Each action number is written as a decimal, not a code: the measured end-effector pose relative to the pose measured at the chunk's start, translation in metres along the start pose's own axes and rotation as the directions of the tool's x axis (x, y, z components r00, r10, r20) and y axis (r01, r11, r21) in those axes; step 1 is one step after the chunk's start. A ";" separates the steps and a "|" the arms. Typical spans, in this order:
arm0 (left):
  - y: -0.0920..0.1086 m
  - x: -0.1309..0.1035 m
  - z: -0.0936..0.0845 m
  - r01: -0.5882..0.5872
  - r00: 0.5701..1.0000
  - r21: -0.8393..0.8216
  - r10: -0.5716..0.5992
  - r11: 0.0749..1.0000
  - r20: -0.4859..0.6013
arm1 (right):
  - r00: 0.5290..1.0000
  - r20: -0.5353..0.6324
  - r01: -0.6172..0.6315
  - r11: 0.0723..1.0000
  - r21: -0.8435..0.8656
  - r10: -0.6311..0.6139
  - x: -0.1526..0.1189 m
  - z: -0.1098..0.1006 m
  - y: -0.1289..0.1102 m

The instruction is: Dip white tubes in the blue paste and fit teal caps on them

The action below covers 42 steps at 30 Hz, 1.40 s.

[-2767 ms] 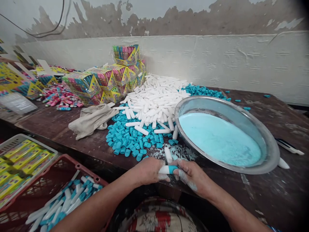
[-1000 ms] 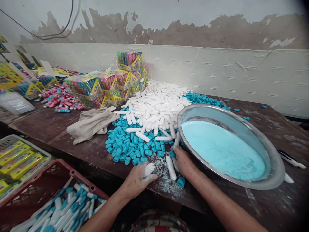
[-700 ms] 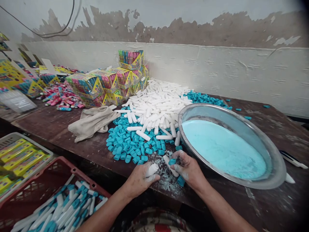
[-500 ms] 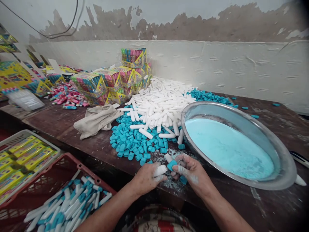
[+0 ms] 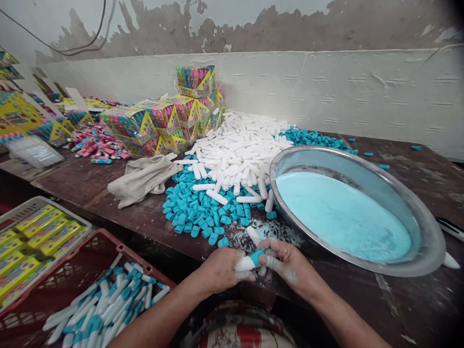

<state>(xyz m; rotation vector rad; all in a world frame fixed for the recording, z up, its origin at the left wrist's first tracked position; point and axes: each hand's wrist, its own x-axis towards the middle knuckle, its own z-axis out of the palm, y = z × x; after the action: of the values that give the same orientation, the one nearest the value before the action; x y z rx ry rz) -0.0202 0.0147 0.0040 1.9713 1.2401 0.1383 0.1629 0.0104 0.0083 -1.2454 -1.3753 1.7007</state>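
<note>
A white tube point(image 5: 245, 264) is gripped in my left hand point(image 5: 222, 270). Its right end meets a blue cap point(image 5: 256, 257), which my right hand point(image 5: 286, 266) pinches between thumb and fingers. A second white tube point(image 5: 253, 235) sticks up from behind the right hand's fingers, seemingly held there too. Whitish-blue powder coats the fingers. Beyond the hands lie a heap of loose blue caps point(image 5: 195, 212) and a big pile of white tubes point(image 5: 239, 154). To the right, a metal basin point(image 5: 431, 232) holds pale blue powder.
A red crate point(image 5: 47, 275) of blue-capped white tubes stands lower left, beside a pale crate point(image 5: 87, 226) of yellow boxes. A crumpled cloth point(image 5: 143, 179), stacked display packs point(image 5: 184, 111) and pink-and-blue pieces point(image 5: 94, 140) lie farther back. A knife-like tool point(image 5: 451, 227) sits right.
The blue cap and the white tube in my left hand have come together end to end. The loose cap seen under my right hand no longer shows. The view has shifted slightly.
</note>
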 end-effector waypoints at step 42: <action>0.024 0.020 0.005 -0.007 0.998 0.497 0.035 0.868 -0.048 | 0.994 -0.108 -0.048 0.980 -0.193 0.027 -0.003 0.004 -0.001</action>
<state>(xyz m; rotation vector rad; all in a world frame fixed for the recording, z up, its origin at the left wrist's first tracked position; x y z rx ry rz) 0.0094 0.0228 0.0104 2.4349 1.3911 -0.1338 0.1605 0.0068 0.0099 -1.4564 -1.4911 1.5302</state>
